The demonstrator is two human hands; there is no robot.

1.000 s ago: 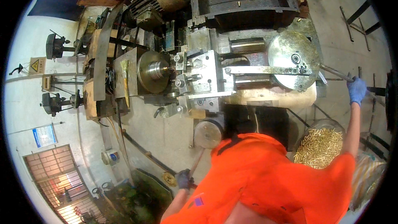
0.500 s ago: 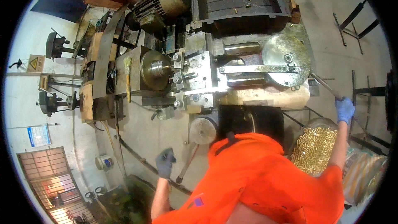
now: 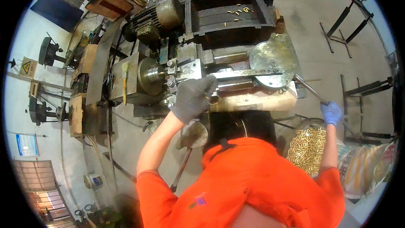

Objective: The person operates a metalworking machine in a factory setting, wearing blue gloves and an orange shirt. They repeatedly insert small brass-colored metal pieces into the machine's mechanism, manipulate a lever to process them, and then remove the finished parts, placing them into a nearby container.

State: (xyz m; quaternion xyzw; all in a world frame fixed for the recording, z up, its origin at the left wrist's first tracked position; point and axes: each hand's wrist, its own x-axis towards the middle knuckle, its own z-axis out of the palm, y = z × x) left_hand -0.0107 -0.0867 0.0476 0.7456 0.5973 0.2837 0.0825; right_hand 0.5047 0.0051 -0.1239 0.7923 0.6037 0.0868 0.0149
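yellow warning sign [image 3: 28, 67], blue-and-white notice [image 3: 27, 145], barred window [image 3: 37, 175] at lower left, black stands [image 3: 359, 29] at right

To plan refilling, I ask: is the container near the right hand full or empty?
The container looks well filled: small brass pieces cover its visible inside. How deep they go, I cannot tell.

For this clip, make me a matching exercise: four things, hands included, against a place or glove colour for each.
1. Left hand
2. Right hand
3. Brush
4. Brass heap

A. Lying on the grey box
B. Blue glove, gripping the lever
C. In a container
D. Dark grey glove

Pairs: 1-D, 2-B, 3-A, 4-C
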